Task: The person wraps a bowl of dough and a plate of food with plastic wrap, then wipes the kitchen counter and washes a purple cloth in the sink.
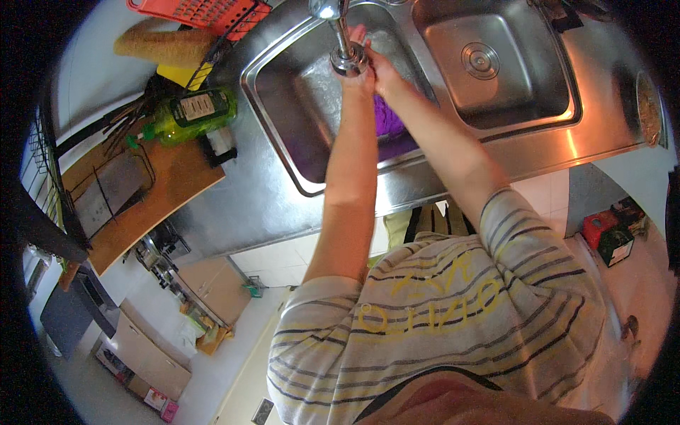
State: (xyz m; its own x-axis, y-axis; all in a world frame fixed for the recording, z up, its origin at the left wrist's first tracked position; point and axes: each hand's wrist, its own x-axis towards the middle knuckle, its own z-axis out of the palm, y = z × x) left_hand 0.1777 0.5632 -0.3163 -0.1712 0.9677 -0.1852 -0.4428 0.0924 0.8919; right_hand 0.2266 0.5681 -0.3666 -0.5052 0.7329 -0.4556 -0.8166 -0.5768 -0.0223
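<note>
Both hands are together over the left basin of a stainless steel sink [281, 135], beneath a chrome faucet head [348, 59]. My left hand [358, 79] is partly covered by the faucet head; its fingers stretch out beyond it and look empty. Against its side rests my right hand [383, 71], with its fingertips near the faucet head and its grip hard to make out. Water appears to splash in the basin. A purple item [388, 118], perhaps a cloth, lies in the basin below the wrists, partly hidden by the forearms.
To the right is a second basin [510, 98] with a round drain strainer [480, 60]. A green dish soap bottle [199, 114], a wooden board [183, 170], a yellow sponge-like item [186, 75] and a red plastic basket [212, 16] stand on the left. A round dish [648, 109] sits far right.
</note>
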